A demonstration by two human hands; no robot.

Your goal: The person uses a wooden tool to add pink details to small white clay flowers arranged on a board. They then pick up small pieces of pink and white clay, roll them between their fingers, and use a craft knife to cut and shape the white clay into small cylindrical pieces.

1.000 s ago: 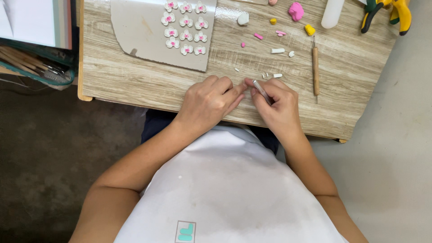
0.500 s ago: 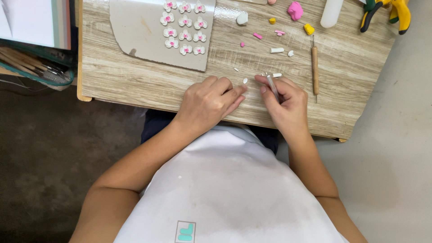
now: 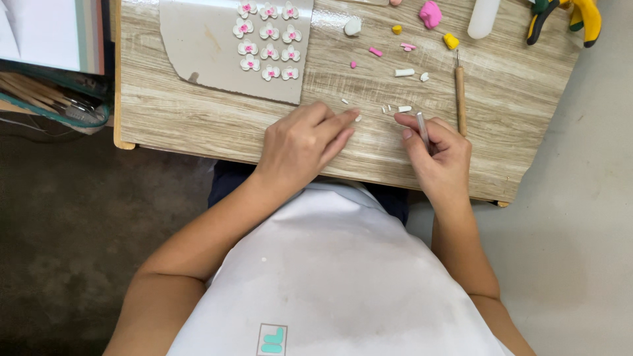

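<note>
My left hand (image 3: 304, 142) rests on the wooden table (image 3: 198, 118), fingertips pinching a tiny white clay piece (image 3: 358, 118). My right hand (image 3: 438, 151) lies a little to the right and grips a thin metal tool (image 3: 422, 126), its tip pointing toward small white clay bits (image 3: 395, 109) on the table. A grey mat (image 3: 211, 53) at the back left carries several white flowers with pink centres (image 3: 267, 39).
A wooden-handled tool (image 3: 460, 95) lies right of my right hand. Pink clay lump (image 3: 430, 13), yellow bits (image 3: 451, 41), a white clay roll (image 3: 404, 72) and a white tube (image 3: 483, 16) sit at the back. Yellow-green pliers (image 3: 573, 16) are at the far right corner. A tray of tools (image 3: 46, 99) stands left.
My hands have drawn apart: the right hand with the metal tool slid to the right, and the left hand stayed with its fingertips on the small white piece.
</note>
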